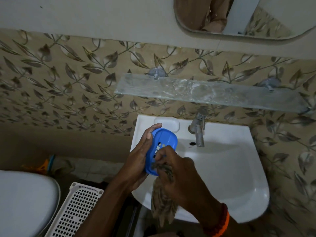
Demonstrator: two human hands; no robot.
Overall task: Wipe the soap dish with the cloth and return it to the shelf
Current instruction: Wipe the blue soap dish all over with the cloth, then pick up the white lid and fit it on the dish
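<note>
A blue plastic soap dish [165, 139] with drain slots is held tilted over the left rim of the white sink. My left hand [139, 154] grips it from the left side and underneath. My right hand [177, 170] presses a brownish grey cloth [162, 202] against the dish's lower inner face, and the rest of the cloth hangs down over the sink's front edge. A glass shelf [205, 90] is fixed to the wall above the sink, with nothing standing on it.
The white sink [230, 168] has a metal tap [198, 129] at its back and a moulded soap recess [168, 123]. A toilet lid [24, 202] and a white perforated basket [75, 211] are at lower left. A mirror [239, 16] hangs above.
</note>
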